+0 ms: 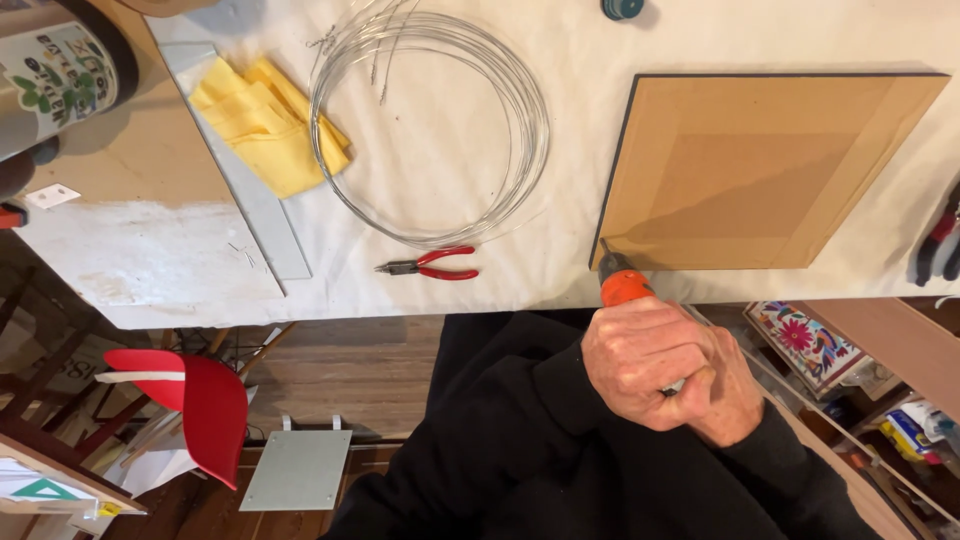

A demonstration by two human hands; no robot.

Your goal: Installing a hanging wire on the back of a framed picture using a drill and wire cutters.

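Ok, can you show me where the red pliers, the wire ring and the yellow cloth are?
red pliers (440, 265), head view, on the red handles.
wire ring (535, 125), head view, on the right side of the coil.
yellow cloth (262, 125), head view, on the middle of the folded pile.

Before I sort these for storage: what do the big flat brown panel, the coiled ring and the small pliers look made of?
The flat brown rectangular panel looks like fibreboard or hardboard: matte, even tan, no grain, dark edge. The thin silvery coiled wire ring appears to be bare metal; its strands glint. The small red-handled pliers have dark metal jaws and glossy red grips, probably plastic or rubber.
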